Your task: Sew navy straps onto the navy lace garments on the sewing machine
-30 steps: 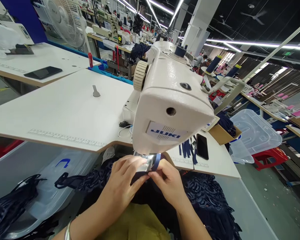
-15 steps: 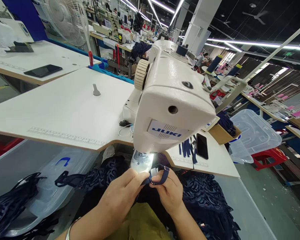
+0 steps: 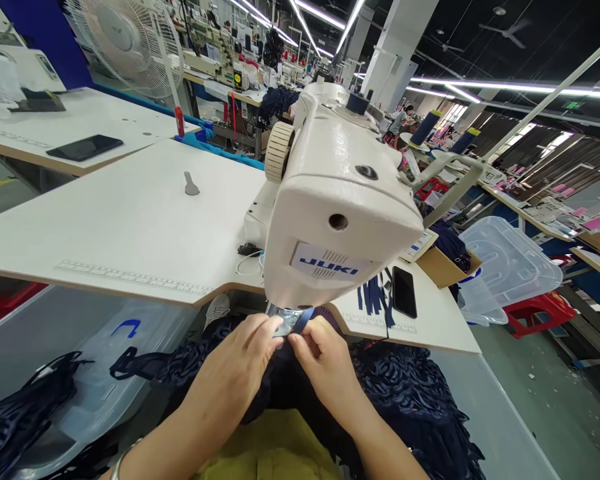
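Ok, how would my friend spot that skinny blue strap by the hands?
Find the big cream-coloured sewing machine with blue JUKI lettering. Just below it, the bare right hand holds a narrow, flat navy-blue fabric strap. Unlike the loose navy strips lying on the white table, this one is held.

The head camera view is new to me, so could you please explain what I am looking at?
Of course. The camera is worn on a person's head and looks forward and down, so the two bare hands are the wearer's own. In front stands a white JUKI sewing machine. The right hand pinches a navy strap beneath its head; the left hand is beside it, though its exact grip is hard to tell. On the white table lie a small grey tool, navy strips and a black phone.
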Motion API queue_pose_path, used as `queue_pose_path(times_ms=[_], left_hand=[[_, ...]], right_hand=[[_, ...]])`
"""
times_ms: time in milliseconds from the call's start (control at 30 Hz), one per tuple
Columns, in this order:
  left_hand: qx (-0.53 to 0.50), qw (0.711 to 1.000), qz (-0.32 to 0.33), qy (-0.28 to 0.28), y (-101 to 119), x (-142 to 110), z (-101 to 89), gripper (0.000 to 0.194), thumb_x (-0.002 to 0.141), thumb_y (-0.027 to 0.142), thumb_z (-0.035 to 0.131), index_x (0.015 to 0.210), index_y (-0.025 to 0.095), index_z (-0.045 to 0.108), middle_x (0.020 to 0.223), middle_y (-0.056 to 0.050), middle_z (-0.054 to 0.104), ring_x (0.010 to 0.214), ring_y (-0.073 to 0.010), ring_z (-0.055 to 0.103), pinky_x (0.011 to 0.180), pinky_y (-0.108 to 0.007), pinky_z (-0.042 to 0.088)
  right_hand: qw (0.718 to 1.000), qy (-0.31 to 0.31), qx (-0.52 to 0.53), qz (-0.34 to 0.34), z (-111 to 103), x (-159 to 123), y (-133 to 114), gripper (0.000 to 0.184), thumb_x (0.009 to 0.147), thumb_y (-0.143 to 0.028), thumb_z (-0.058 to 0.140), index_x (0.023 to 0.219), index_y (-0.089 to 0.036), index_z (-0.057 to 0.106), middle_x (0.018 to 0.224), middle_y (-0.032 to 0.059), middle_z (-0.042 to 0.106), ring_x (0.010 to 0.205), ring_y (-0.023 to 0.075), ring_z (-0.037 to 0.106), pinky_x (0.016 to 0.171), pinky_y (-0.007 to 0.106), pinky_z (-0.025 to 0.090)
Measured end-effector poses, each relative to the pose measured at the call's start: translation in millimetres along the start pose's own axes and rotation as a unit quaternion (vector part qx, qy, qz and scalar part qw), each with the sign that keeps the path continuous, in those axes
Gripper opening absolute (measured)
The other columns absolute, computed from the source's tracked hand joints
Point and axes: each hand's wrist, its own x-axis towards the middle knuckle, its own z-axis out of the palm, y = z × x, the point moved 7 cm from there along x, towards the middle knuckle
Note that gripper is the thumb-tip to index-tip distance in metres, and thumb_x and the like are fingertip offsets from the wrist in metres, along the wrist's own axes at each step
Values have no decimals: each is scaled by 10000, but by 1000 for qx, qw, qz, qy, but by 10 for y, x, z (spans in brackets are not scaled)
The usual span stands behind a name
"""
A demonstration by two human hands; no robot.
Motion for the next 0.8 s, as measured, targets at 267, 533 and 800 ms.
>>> queue_pose_path(times_ms=[267, 533, 800], left_hand=[[-11, 979, 200, 36, 170, -110, -68, 355, 962, 94, 320, 1200, 168, 572, 1073, -16, 697, 1070, -120, 557, 998, -269, 320], [-10, 990, 140, 2, 133, -136, -48, 310, 950, 223, 448, 1238, 246, 562, 1195, 8, 669, 1120, -118, 567, 986, -274, 301], [48, 991, 125, -24, 124, -84, 75, 335, 950, 244, 420, 1262, 242, 541, 1257, 16, 632, 1187, -153, 528, 958, -295, 344]], right_hand=[[985, -18, 135, 102, 61, 103, 164, 152, 797, -210, 574, 785, -219, 423, 694, -68, 340, 584, 100, 341, 553, 224, 320], [951, -1, 274, 146, 148, 121, 320, 154, 809, -274, 558, 793, -222, 414, 673, -74, 345, 581, 98, 347, 551, 217, 331], [983, 63, 134, 111, 8, 379, 416, 104, 787, -221, 503, 693, -209, 460, 561, -73, 401, 520, 104, 374, 504, 224, 322]])
